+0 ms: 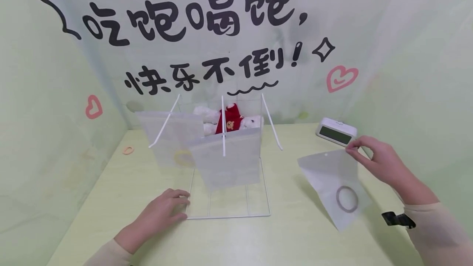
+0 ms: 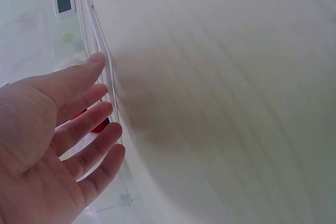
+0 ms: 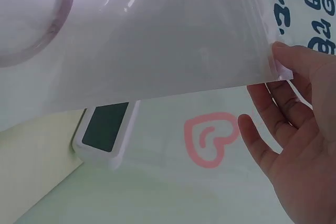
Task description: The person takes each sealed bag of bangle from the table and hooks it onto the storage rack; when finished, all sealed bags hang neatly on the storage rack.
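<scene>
My right hand pinches the top corner of a frosted plastic bag, which hangs tilted above the table on the right. A brownish-pink ring shows through the bag, and a small hole sits near its top edge. My left hand touches the front left of a white wire rack with its fingertips, the fingers loosely bent. On the rack, one frosted bag hangs at the middle prong. Another frosted bag hangs at the left prong, a yellowish ring showing through. The right prong carries nothing.
Behind the rack lies a white plush bear in a red top. A white digital clock stands at the back right, close to my right hand. An orange ring lies on the table at the left. Printed curtains enclose the table.
</scene>
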`<state>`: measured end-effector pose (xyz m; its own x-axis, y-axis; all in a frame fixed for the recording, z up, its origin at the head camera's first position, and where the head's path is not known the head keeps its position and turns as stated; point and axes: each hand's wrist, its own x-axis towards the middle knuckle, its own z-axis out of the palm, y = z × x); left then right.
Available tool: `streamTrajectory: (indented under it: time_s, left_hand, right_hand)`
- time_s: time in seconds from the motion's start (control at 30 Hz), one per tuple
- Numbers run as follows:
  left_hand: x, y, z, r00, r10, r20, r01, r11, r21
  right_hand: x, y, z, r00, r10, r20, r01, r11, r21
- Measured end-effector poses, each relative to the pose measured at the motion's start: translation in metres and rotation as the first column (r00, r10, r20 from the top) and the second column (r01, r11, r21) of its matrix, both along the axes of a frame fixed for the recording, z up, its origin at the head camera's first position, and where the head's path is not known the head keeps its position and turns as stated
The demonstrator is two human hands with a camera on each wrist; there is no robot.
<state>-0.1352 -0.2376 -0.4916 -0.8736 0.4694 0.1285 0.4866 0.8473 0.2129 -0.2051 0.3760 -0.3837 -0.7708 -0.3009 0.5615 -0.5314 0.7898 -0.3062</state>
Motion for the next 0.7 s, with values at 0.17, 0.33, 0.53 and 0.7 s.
streamTrajectory:
  time_s: [0.17,0.33,0.53,0.7]
  left_hand:
    - [0.0,0.0,0.001,1.0,-0.001,0.015,0.001,1.0,-0.004]
    - [-0.001,-0.001,0.002,1.0,-0.005,0.008,0.005,1.0,-0.003]
    - [-0.001,0.0,0.002,1.0,-0.003,0.005,0.003,1.0,-0.006]
    - [0.0,0.0,0.002,1.0,0.002,0.004,-0.002,1.0,-0.008]
  right_hand:
    - [0.005,-0.011,0.011,0.998,0.042,-0.038,-0.043,0.999,-0.012]
    - [0.01,-0.022,0.022,0.995,0.077,-0.055,-0.08,0.996,-0.039]
    - [0.02,-0.036,0.036,0.993,0.097,-0.06,-0.101,0.993,-0.063]
    - [0.025,-0.048,0.042,0.983,0.166,-0.075,-0.173,0.981,-0.09]
